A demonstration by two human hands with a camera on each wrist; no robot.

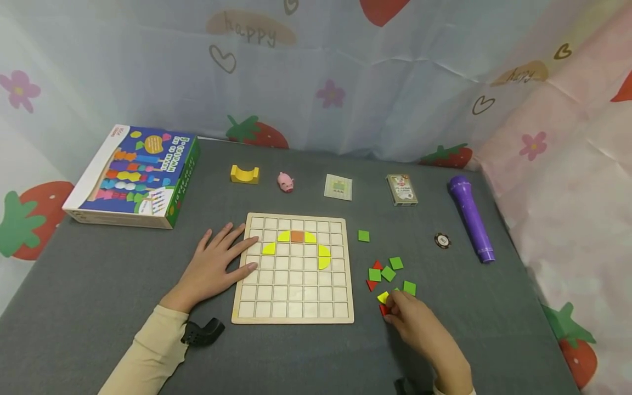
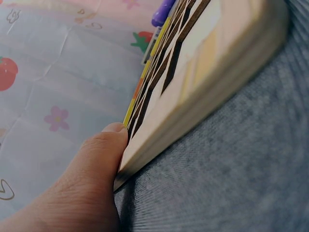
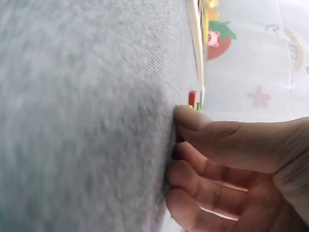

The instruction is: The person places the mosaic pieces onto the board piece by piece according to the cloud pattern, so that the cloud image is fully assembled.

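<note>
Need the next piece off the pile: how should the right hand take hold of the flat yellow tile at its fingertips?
Probably pinch the yellow tile by two opposite edges, coming straight down with the right hand. It lies flat on the grey cloth, too thin to grip otherwise, with red tiles crowding it, so sliding it clear first may help.

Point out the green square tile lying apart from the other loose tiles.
The green tile just off the board's right edge; the other greens cluster nearer the right hand.

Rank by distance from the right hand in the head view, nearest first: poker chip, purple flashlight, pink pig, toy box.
From the right hand:
1. Poker chip, up and right of it.
2. Purple flashlight, far right.
3. Pink pig, above the board.
4. Toy box, far left corner.
</note>
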